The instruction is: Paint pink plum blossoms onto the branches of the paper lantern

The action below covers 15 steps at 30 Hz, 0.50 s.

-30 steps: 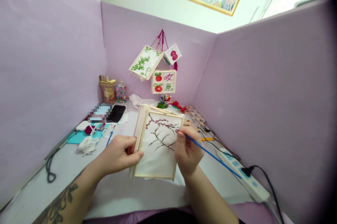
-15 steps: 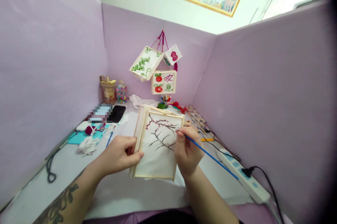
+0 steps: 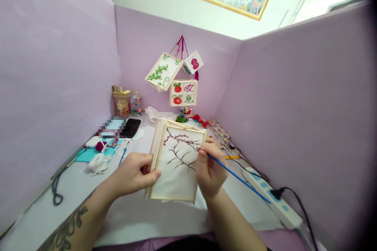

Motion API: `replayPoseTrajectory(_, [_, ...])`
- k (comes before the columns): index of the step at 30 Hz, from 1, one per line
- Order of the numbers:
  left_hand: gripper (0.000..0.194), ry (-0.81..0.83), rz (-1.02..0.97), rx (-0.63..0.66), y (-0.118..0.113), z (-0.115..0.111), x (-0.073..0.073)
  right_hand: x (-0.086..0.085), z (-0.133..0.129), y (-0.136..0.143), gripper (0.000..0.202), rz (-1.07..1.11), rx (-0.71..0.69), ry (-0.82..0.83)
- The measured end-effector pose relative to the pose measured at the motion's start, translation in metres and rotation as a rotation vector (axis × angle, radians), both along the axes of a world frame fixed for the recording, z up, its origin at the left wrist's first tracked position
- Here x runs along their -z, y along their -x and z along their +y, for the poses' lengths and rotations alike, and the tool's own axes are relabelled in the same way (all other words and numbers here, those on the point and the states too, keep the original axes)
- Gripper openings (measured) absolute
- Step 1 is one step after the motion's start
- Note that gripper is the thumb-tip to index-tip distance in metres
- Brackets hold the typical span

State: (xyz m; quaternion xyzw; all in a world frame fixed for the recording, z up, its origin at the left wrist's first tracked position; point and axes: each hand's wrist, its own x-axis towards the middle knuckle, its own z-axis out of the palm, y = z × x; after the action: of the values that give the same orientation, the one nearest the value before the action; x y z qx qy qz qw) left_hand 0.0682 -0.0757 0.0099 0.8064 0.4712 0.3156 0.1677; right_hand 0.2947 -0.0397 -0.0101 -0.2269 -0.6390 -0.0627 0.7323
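My left hand (image 3: 138, 172) grips the left edge of a wood-framed box panel (image 3: 173, 184), thumb on its white front. Dark branches with small pink blossoms are painted across the panel's upper half, which leans upright over the table. In my right hand (image 3: 212, 168) is a thin blue paintbrush (image 3: 238, 177), pinched near its tip. The brush end meets the panel at the right end of the upper branch, and its handle slants down to the right. My right fingers hide part of the panel's right edge.
A white power strip (image 3: 272, 196) with a black plug lies at right. On the left are a black phone (image 3: 131, 128), crumpled tissue (image 3: 98, 163) and dark red yarn (image 3: 101, 146). Decorated frames (image 3: 183, 93) hang at the back near a jar of beads (image 3: 136, 104).
The brush tip has shifted slightly down along the panel's right side, and the handle's far end has moved a little right and down. My left hand keeps its hold.
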Motion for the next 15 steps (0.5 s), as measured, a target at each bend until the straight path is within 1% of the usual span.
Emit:
replayPoseTrajectory(4, [0.033,-0.004,0.003,-0.004,-0.0005,0.0007,-0.0012,-0.0015,-0.0004,0.0002,0.017,-0.023,0.032,0.008])
replayPoseTrajectory(15, [0.034,0.001,0.005,-0.006,-0.0003,0.0013,0.0011,-0.0044,-0.0010,0.0008,0.021,-0.044,0.008,0.012])
